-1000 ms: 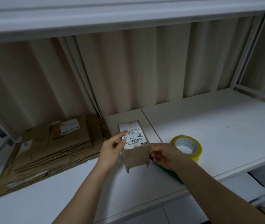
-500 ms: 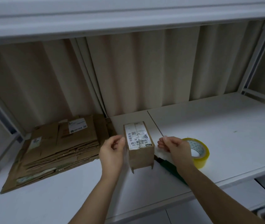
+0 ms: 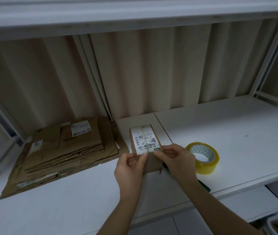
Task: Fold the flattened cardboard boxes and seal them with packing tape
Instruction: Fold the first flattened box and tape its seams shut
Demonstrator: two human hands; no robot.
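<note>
Small cardboard box (image 3: 145, 150) stands on white shelf (image 3: 228, 133), mid-frame, label side up, top flaps shut w/ seam running 12–6 o'clock. Both hands at its near top edge: left hand (image 3: 129, 168) at box's 7 o'clock, thumb + fingers pinched at the near-left corner; right hand (image 3: 177, 158) at 5 o'clock, fingertips pinched on the near-right edge by the label. Whether any tape is betw. the fingers, can't tell.

Tape roll (image 3: 202, 157) lies flat at 3 o'clock of box, just beside right hand, near shelf's front edge. Green item (image 3: 205, 185) pokes out under right forearm, at the front edge.

Stack of flattened boxes (image 3: 63, 153) at 9 o'clock, its right edge just beside the box, apart from left hand. Open shelf room at 1–3 o'clock, behind the roll, & at 7–8 o'clock in front of the stack. Curtain (image 3: 151, 73) closes the back.
</note>
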